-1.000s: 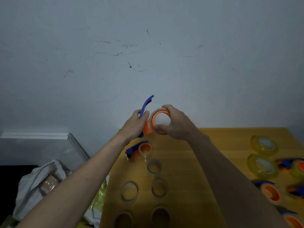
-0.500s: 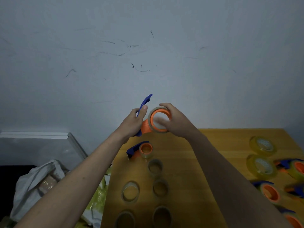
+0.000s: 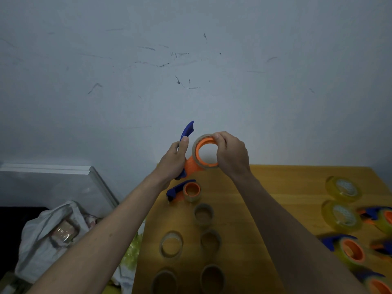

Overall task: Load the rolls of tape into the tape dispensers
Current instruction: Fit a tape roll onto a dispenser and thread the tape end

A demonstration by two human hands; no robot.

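Observation:
Both hands are raised above the far edge of the wooden table. My left hand grips the blue handle of an orange and blue tape dispenser. A roll of clear tape sits around the dispenser's orange hub, and my right hand holds that roll by its right side and top rim. Below them on the table lies another dispenser with a roll on it. Several loose clear rolls stand nearer to me.
At the table's right side lie two yellowish rolls and several loaded blue and orange dispensers. A white plastic bag and a glass-topped box sit left of the table. A grey scuffed wall rises behind.
Both hands have lifted the dispenser and roll a little higher. My right hand has shifted from the roll's lower right to its upper right rim.

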